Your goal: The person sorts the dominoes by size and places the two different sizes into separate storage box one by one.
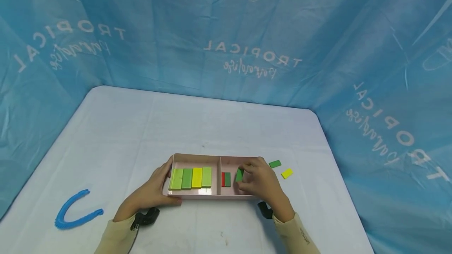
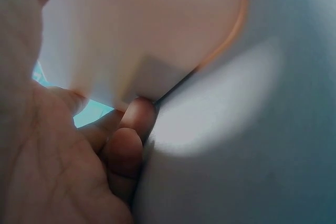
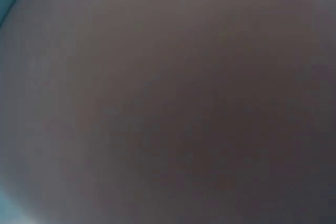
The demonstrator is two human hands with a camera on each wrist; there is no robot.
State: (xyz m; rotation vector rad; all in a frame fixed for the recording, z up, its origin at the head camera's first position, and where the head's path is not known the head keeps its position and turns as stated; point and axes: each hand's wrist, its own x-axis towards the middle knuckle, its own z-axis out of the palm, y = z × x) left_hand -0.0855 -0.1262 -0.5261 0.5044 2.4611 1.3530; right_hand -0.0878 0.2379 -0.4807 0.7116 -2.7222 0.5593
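Note:
A shallow pink box (image 1: 197, 161) with two compartments lies on the table. My left hand (image 1: 155, 189) grips its left end, thumb along the front wall; in the left wrist view my fingertips (image 2: 140, 115) meet the pale box wall (image 2: 173, 19). In the left compartment is a row of light green, green and yellow blocks (image 1: 196, 178). The right compartment holds a red block (image 1: 223, 179) beside a dark green block (image 1: 227, 179). Over that compartment my right hand (image 1: 260, 179) pinches a green block (image 1: 239, 175) between thumb and fingers. A dark blur fills the right wrist view.
Right of the box lie a loose green block (image 1: 275, 164) and a yellow block (image 1: 287, 173) on the white tablecloth (image 1: 141, 128). A curved blue ribbed tube (image 1: 67, 211) rests at the left. Blue printed curtains (image 1: 183, 30) surround the table's back and sides.

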